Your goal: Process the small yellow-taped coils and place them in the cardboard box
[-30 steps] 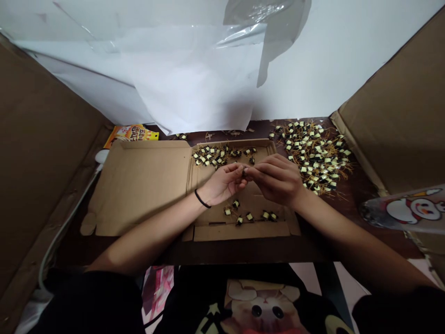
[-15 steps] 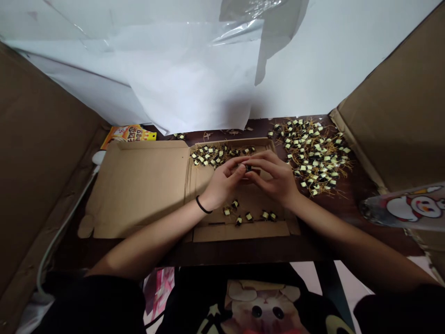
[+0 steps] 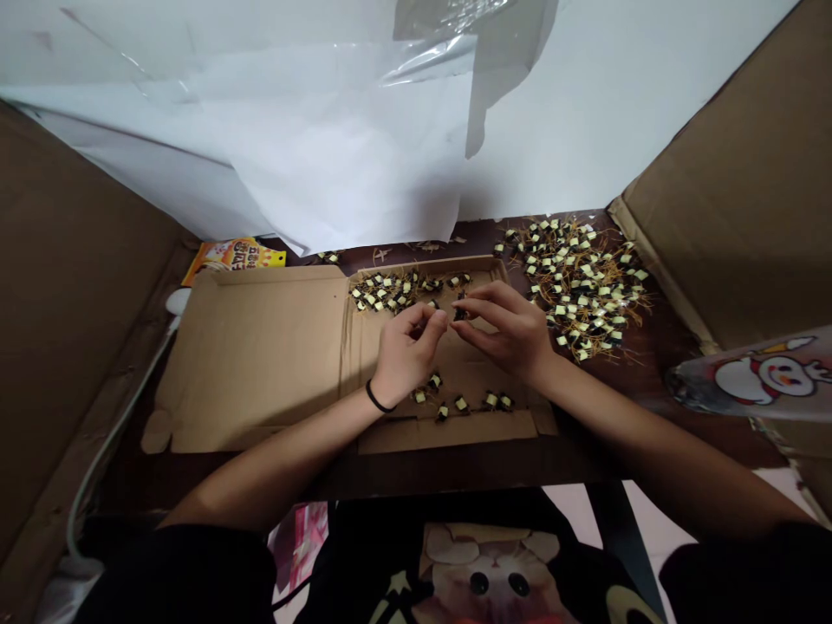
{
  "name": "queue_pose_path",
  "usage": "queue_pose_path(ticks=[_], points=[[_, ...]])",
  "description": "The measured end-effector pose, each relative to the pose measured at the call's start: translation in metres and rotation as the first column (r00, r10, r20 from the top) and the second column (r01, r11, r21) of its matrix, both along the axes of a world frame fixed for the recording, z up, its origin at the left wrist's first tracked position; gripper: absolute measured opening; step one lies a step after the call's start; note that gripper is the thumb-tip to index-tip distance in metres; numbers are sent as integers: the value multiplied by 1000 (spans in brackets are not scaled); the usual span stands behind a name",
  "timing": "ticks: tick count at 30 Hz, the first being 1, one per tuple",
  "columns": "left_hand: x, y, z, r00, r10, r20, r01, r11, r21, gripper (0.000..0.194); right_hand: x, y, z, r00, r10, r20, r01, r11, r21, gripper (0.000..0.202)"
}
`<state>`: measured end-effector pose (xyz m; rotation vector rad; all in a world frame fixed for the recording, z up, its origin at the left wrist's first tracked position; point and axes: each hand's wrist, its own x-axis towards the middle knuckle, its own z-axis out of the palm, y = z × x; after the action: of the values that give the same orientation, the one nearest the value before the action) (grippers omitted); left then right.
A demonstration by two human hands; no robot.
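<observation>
My right hand (image 3: 510, 334) pinches a small black component (image 3: 460, 308) between thumb and fingers, above the right half of an open cardboard box (image 3: 260, 347). Just left of it, my left hand (image 3: 408, 347) has thumb and forefinger pressed together; what they hold is too small to make out. A cluster of small black parts with pale yellow tops (image 3: 383, 290) lies along the box's back edge. Several similar parts (image 3: 461, 404) are spread near its front edge, below my hands.
A large pile of the same parts with thin copper-coloured wires (image 3: 581, 286) lies right of the box. A clear printed bag (image 3: 760, 377) is at far right. A yellow packet (image 3: 237, 254) and a white cable (image 3: 120, 416) are at left. Cardboard walls stand on both sides.
My hands have moved slightly apart, and the component has stayed with my right hand. The left fingers have curled in more. The whole view has shifted a little.
</observation>
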<state>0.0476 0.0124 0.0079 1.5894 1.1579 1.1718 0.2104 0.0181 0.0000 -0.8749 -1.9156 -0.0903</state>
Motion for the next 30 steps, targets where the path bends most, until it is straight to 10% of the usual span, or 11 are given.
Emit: queue_pose_path(ticks=[17,20,25,30], points=[[2,-3,-2,988,-66,139,94,974,-205,32,0,-4,9,969,58,-242,-134,941,-310,13],[2,-6,0,994,-48,101,69,975,-210,33,4,0,11,901,5,-434,-241,838,-489,16],[-3,1,-5,965,37,259,13,982,-190,35,6,7,6,667,-69,-742,-634,471,-613,33],[-6,10,-9,896,-39,442,174,947,-270,38,3,6,3,697,-23,-717,-649,406,-644,35]])
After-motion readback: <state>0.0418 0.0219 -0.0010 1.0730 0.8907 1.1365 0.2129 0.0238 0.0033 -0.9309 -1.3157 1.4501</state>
